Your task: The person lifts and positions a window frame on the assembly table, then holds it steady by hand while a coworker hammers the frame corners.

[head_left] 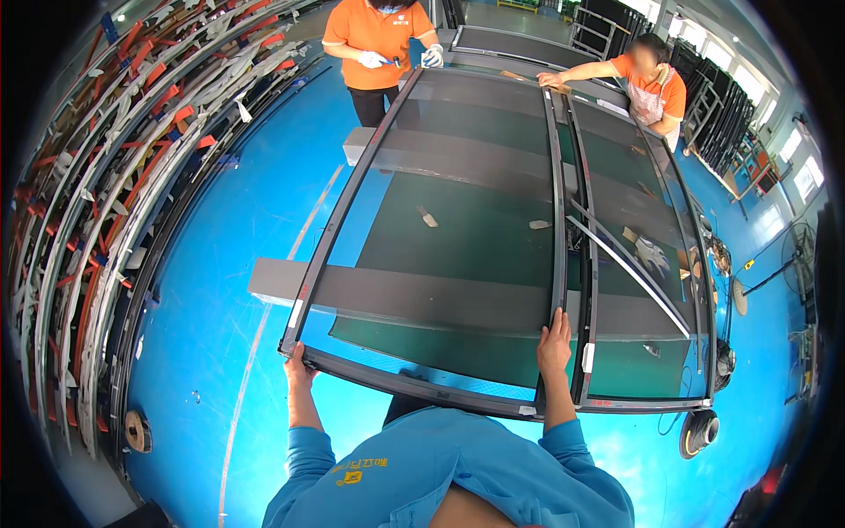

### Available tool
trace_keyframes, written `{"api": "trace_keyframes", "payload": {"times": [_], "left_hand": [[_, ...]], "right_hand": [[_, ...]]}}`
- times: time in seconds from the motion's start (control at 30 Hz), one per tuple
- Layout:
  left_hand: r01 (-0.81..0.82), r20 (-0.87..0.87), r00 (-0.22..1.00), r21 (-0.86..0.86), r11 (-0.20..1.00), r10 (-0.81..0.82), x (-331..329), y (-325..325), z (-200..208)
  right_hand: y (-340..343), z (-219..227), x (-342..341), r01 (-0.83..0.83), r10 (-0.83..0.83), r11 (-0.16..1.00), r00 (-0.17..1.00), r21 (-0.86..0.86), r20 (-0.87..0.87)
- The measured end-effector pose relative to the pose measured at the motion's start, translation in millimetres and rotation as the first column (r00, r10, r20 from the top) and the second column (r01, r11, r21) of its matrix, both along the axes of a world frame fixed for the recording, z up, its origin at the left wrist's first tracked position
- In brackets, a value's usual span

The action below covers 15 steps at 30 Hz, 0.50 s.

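Note:
A large dark window frame with a see-through grey panel lies across grey supports in front of me. My left hand is closed around its near left corner, the thumb on top and the other fingers partly hidden beneath. My right hand lies on the frame's right-hand bar close to the near end, its fingers stretched forward along the bar. Just right of it sits a second, narrower dark frame. Across that one rests a thin pale strip, set at a slant.
At the far left corner stands a person in orange, white-gloved, holding a small dark-headed tool. Another person in orange leans on the far right end. Racked long profiles fill the left side. Gloves lie at right, near a fan.

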<state>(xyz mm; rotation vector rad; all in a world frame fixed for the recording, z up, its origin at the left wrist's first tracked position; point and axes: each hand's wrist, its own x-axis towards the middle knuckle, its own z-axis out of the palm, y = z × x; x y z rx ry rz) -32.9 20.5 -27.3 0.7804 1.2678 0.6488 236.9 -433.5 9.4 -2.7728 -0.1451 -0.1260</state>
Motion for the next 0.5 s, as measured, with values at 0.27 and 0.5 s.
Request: {"api": "trace_keyframes", "payload": {"times": [0.27,0.5], "left_hand": [[-0.013,0.012,1.000,0.002,1.000,0.013,-2.2,0.2,-1.7],[-0.023,0.013,1.000,-0.003,1.000,0.023,-0.6,-0.3,-1.3]], "right_hand": [[0.2,-1.9,-0.5,0.007,-0.007,1.000,1.000,-0.026,-0.015],[0.5,0.6,0.1,0.014,-0.016,0.998,1.000,-0.055,-0.024]]}}
